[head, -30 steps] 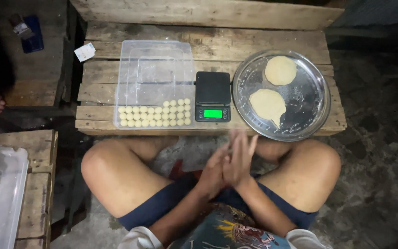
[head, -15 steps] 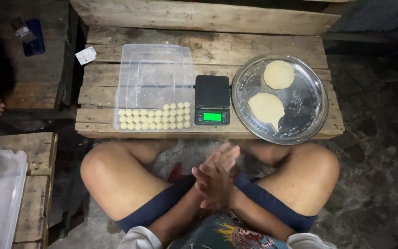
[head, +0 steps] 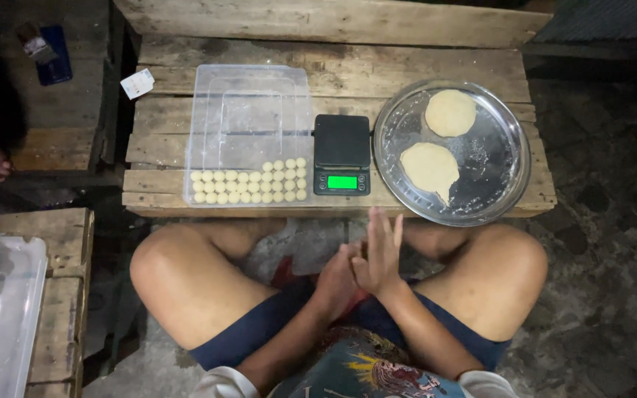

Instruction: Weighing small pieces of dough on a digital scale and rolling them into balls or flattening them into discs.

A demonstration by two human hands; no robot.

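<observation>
Wooden planks made up the counter (head: 333, 55), and things lay on it from left to right: a clear plastic tray (head: 248, 110) with rows of small pale dough balls (head: 252, 184) along its near edge, a black scale (head: 342, 153) just beside it, then a round metal plate (head: 506, 184) bearing two flat dough pieces (head: 430, 166). Near the counter's near edge, above the crossed legs, the left hand (head: 337, 280) and right hand (head: 379, 254) pressed palm to palm, the right's fingers (head: 385, 228) straight and pointing far. Whether anything sat between the palms could not be told. The scale lay just far of both hands, the dough balls far-left, the plate far-right.
</observation>
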